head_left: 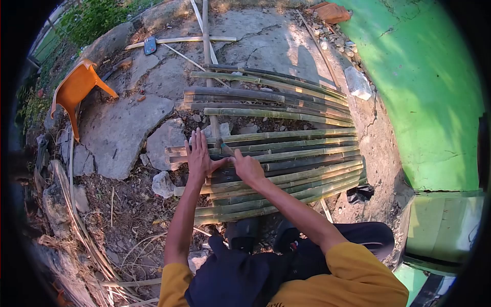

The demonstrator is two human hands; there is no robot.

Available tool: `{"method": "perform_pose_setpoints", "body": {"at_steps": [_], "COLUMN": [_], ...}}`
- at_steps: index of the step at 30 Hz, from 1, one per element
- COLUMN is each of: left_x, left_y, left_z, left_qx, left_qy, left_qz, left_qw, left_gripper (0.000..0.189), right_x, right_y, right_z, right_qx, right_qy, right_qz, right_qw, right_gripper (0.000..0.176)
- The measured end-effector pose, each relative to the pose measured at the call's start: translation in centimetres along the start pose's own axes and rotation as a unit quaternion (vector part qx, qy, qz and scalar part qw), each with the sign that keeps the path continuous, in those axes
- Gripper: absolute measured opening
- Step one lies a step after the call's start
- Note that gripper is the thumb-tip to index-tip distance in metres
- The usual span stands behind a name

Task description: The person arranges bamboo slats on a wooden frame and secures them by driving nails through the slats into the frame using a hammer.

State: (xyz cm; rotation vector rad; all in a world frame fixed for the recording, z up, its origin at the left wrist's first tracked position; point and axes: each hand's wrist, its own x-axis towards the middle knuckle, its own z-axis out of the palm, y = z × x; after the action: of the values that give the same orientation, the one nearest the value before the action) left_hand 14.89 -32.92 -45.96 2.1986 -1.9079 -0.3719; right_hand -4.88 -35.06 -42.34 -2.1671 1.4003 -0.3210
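Note:
Split bamboo slats (302,135) lie side by side in front of me, some green and some dark, with uneven left ends. They cross a long thin pole (206,46) that runs away from me on the left. My left hand (200,159) is pressed flat on the slats near their left ends, fingers stretched and thumb pointing right. Just right of it, my right hand (247,168) is closed round the handle of a small hammer (225,149). The hammer's head is over the slats beside the pole. Any nail under it is too small to make out.
An orange plastic chair (76,92) stands at the left. A phone (150,45) lies by a crossing strip (204,39) at the back. White stones (357,83) and loose bamboo strips (89,238) lie around. A green surface (419,87) borders the right side.

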Motion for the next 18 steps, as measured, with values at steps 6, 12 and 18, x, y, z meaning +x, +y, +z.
{"method": "perform_pose_setpoints", "body": {"at_steps": [6, 12, 18], "left_x": [0.9, 2.1, 3.3], "left_y": [-0.2, -0.5, -6.6], "left_z": [0.4, 0.0, 0.8], "left_qx": [0.001, 0.002, -0.078], "left_qy": [0.005, -0.028, 0.134], "left_qz": [0.005, 0.000, -0.070], "left_qw": [1.000, 1.000, 0.985], "left_gripper": [0.143, 0.143, 0.070], "right_x": [1.5, 2.0, 1.8], "right_y": [-1.2, 1.0, 3.6], "right_z": [-2.1, -1.7, -6.4], "right_qx": [0.049, -0.007, 0.091], "right_qy": [0.032, -0.046, 0.057], "right_qz": [-0.015, 0.012, 0.045], "right_qw": [0.998, 0.999, 0.993], "right_gripper": [0.026, 0.031, 0.033]}}
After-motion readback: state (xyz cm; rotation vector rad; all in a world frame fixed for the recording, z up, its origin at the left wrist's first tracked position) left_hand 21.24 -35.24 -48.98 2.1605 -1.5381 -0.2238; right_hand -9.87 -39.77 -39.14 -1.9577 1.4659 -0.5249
